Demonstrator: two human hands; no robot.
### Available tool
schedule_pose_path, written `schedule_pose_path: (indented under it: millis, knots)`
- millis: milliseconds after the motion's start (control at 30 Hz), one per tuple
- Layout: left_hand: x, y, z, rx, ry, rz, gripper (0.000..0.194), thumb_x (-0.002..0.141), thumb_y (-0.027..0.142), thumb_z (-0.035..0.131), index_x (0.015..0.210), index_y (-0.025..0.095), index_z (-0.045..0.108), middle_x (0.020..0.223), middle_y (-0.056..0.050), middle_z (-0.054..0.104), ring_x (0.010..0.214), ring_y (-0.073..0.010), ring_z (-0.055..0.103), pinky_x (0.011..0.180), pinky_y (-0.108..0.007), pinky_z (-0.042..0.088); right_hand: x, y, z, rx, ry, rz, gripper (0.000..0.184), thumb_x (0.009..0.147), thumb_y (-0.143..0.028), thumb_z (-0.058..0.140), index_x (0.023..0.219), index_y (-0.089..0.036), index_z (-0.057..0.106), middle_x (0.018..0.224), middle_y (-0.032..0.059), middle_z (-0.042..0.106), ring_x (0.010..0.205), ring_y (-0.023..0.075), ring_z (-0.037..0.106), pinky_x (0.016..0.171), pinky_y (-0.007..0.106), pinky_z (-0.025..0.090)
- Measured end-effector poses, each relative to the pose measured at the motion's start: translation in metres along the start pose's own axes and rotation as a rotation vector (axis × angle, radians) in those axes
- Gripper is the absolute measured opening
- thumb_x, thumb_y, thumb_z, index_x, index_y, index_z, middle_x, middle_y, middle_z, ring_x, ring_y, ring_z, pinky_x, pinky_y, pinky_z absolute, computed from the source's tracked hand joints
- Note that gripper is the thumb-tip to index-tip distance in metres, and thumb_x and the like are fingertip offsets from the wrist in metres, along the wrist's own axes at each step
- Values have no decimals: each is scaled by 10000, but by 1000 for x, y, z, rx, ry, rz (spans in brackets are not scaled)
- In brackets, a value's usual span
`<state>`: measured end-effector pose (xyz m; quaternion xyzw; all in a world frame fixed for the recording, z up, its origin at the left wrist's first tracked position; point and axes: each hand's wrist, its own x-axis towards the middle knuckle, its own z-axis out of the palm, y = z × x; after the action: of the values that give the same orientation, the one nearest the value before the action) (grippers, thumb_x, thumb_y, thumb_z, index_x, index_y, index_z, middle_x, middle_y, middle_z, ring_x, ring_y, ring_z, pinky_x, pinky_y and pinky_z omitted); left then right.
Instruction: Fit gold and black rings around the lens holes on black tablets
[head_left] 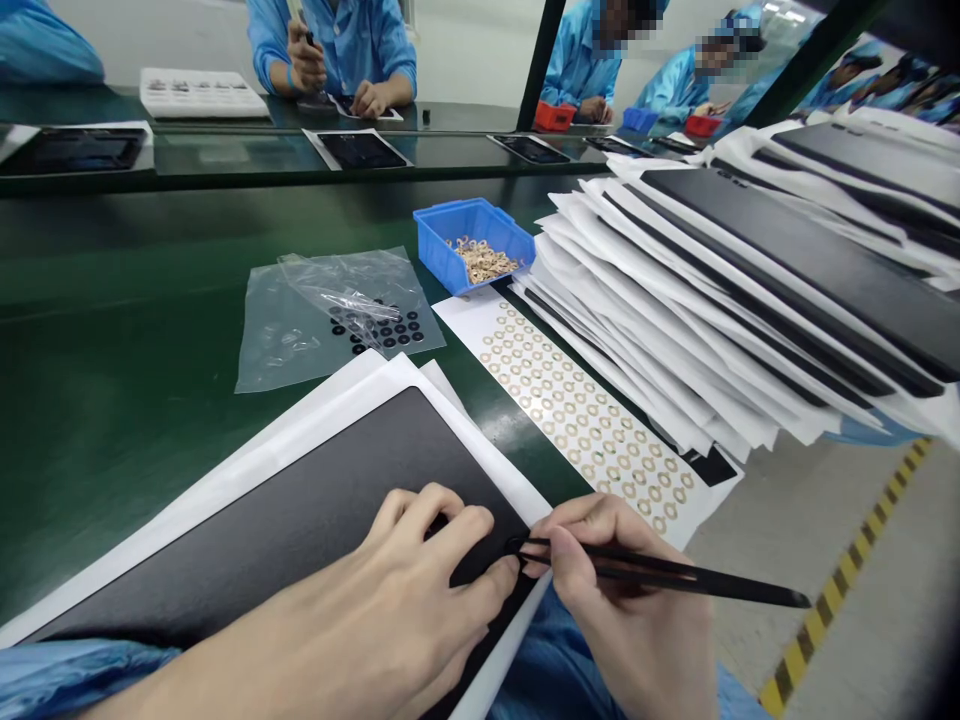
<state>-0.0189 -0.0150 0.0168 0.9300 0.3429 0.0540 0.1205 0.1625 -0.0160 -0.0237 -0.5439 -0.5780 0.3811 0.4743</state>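
1. The right hand [607, 580] is closed on a pair of black tweezers [675, 567], pinching them between thumb and fingers. Their tips reach the panel's edge, beside the left thumb. Something small and dark may sit at the tips, but it is too small to tell.
2. The left hand [397, 570] is not gripping anything. It lies with its fingers slightly spread and curved on a black panel [262, 510].
3. The panel lies tilted across the near bench [127, 340] on a white sheet [480, 470], under both hands.
4. Just beyond it lies a sheet of tan rings [592, 420], its corner close to the right hand.
5. Farther up are a clear bag [289, 340] holding black rings [375, 325] and a blue bin [469, 240] of loose tan rings.
6. A tall, untidy stack of panels [750, 290] in white sheets fills the right side, overhanging the bench edge above the floor [825, 600], which has striped tape [840, 580].
7. Past a long divider [300, 178], co-workers [337, 50] sit at a far bench with more panels [360, 150] and red bins [553, 115].
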Motion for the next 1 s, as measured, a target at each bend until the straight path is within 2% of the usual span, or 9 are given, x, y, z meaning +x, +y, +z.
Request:
schedule_pose_path:
  millis: [167,467,633,833,1000]
  knots:
    - [2,0,0,17,0,9,270,851,189,515,1110,156,583,943,-99,561,824,-249,486,634,-314,437,-1,0,0,28,25,20,165,809,-227,597,667,-225,514,700,-3,589,584,112,606,548,203,562]
    - [0,0,3,0,20,-26,305,839,170,516,1141,194,549,1010,-85,553,875,-238,470,667,-300,433,2,1,-7,-33,-66,-45,148,836,-186,571,709,-233,511,734,9,612,580,123,646,539,201,573]
    - [1,-1,3,24,-15,12,250,859,189,504,1098,158,568,973,-93,545,844,-242,471,641,-305,432,4,1,-7,-49,-98,-76,161,826,-164,572,688,-221,514,706,0,610,567,113,629,526,198,545]
    - [-2,0,-1,2,-32,-11,266,896,171,458,1147,161,543,976,-89,537,880,-238,466,675,-303,436,2,1,-2,-5,-34,-9,191,813,-196,585,633,-198,519,681,-5,600,576,112,602,546,214,504]
    - [-4,1,-1,1,-10,-1,252,903,165,451,1137,175,545,1017,-97,530,936,-241,452,696,-298,432,4,3,-4,38,-78,8,201,809,-191,579,622,-197,506,679,-21,594,570,95,594,551,199,483]
